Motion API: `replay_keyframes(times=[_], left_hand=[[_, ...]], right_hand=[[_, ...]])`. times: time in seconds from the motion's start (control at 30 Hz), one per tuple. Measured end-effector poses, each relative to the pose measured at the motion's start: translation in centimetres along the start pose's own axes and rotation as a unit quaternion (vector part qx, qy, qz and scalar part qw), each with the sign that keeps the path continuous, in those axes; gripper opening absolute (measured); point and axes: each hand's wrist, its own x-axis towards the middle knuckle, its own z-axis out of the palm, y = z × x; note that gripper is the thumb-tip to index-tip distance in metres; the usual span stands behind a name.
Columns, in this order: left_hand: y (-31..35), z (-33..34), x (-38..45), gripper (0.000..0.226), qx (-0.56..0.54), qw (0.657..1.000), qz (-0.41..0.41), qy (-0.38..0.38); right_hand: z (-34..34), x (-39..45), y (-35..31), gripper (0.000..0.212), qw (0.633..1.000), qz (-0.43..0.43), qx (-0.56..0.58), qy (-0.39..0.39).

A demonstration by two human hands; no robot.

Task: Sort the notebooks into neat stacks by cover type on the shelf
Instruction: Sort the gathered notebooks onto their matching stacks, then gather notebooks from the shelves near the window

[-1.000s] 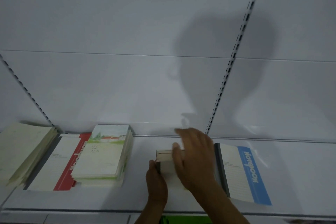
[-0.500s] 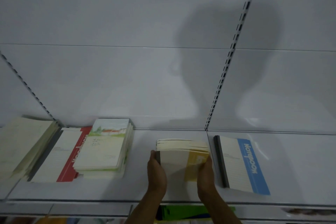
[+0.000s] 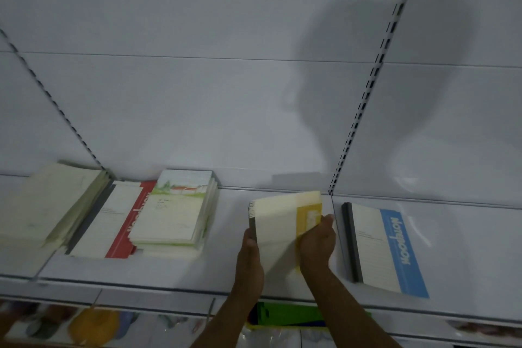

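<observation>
Both hands held a small stack of yellow-band notebooks [image 3: 278,223] between them near the middle of the white shelf [image 3: 175,274], the left hand [image 3: 250,256] pressed flat against the dark spine edge and the right hand [image 3: 316,240] closed over the opposite side, its fingers [image 3: 324,220] curled onto the yellow band. The stack's long axis ran from the shelf's front edge toward the back wall [image 3: 197,93], leaning slightly rightward at its far end, with the spine on the left and the yellow band down the right. Its far end seemed raised off the shelf, though blur made it hard to tell whether the near end rested on the board. Just beside it on the right, past the slotted upright [image 3: 364,104], a blue-band notebook [image 3: 387,248] lay flat and alone, its dark spine facing the held stack, its long axis also front to back but angled so its near end swung right. Well to the left, a pile with a painted landscape cover [image 3: 175,212] sat partly on top of a red-band notebook [image 3: 113,220], and farther left a plain cream stack [image 3: 45,203] slanted toward the shelf's corner. All of these lay with their long sides running roughly front to back. On a lower level, a green object [image 3: 285,313] showed between the forearms.
</observation>
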Motion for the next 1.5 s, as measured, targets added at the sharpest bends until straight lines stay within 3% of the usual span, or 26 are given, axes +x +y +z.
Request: replay_keyframes(times=[0.1,0.27,0.4,0.5,0.7,0.83,0.9,1.07,1.23,1.3,1.4,1.5], left_hand=[[0.6,0.8,0.9,0.043,0.026,0.996,-0.044,0.073],[2.4,2.3,3.3,0.054,0.13,0.981,-0.107,0.098],[3.0,3.3,5.5,0.073,0.207,0.94,-0.251,0.101],[3.0,4.4,6.5,0.078,0.24,0.919,-0.306,0.064],[2.3,5.7,6.3,0.055,0.361,0.904,-0.23,0.023],[2.4,5.6,6.1,0.057,0.388,0.895,-0.217,0.03],[2.6,5.8,6.1,0.057,0.388,0.897,-0.208,0.033],[2.5,6.9,5.6,0.056,0.437,0.883,-0.167,0.037],[2.5,7.5,5.2,0.052,0.483,0.862,-0.151,0.035],[2.8,7.7,5.2,0.054,0.466,0.87,-0.156,0.039],[3.3,7.6,5.0,0.057,0.441,0.882,-0.163,0.037],[3.9,6.6,4.7,0.059,0.443,0.884,-0.143,0.043]], right_hand=[[0.5,0.2,-0.7,0.058,0.999,0.0,-0.037,0.013],[-0.5,0.8,-1.6,0.074,0.991,0.014,-0.107,-0.073],[-2.6,3.0,-1.1,0.036,0.962,-0.002,-0.227,-0.151],[-3.5,4.4,-0.4,0.026,0.944,-0.002,-0.294,-0.152],[-3.0,5.9,-0.2,0.028,0.927,0.013,-0.351,-0.129],[-2.8,6.2,-0.3,0.027,0.911,0.026,-0.394,-0.118],[-2.8,6.1,-1.0,0.024,0.922,0.052,-0.371,-0.101],[-2.7,6.4,-0.4,0.024,0.924,0.016,-0.373,-0.077],[-3.2,6.2,-0.4,0.029,0.938,0.025,-0.327,-0.108],[-3.3,6.0,-0.7,0.039,0.938,0.034,-0.326,-0.112],[-2.8,5.6,-0.9,0.072,0.917,0.067,-0.375,-0.114],[-1.1,4.2,-1.6,0.088,0.904,0.023,-0.411,-0.114]])
